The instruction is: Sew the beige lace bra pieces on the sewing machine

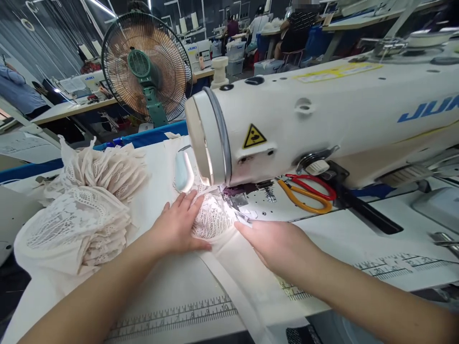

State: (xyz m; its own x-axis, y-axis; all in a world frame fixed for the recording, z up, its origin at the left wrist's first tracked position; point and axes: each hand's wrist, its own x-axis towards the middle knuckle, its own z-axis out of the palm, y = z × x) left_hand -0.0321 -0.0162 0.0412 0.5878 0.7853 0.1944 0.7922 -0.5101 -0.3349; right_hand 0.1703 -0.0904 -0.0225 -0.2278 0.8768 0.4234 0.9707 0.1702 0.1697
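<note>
The lace piece (212,217) lay on the table (358,239) under the head of the sewing machine (322,119), lit by the machine's lamp; its far edge ran into the glare at the needle, where the foot and needle were too washed out to make out. The left hand (177,227) lay flat on the lace's left side, fingers spread and pressing down, gripping nothing. The right hand (276,246) lay flat too, palm down on the plain cream strip (236,282) just right of the lace, fingertips toward the needle; it pinched nothing that could be seen. The strip ran toward the near table edge and was cut off at the bottom of the view. A printed ruler (172,320) showed on the table, partly covered by the strip and arms. Left of the hands sat a heap of lace (82,215), spilling over the table's side. Scissors (308,193) with red and orange handles lay behind the machine's arm, blades hidden. A fan (147,67) stood beyond, and a seated person (301,28) farther back.
</note>
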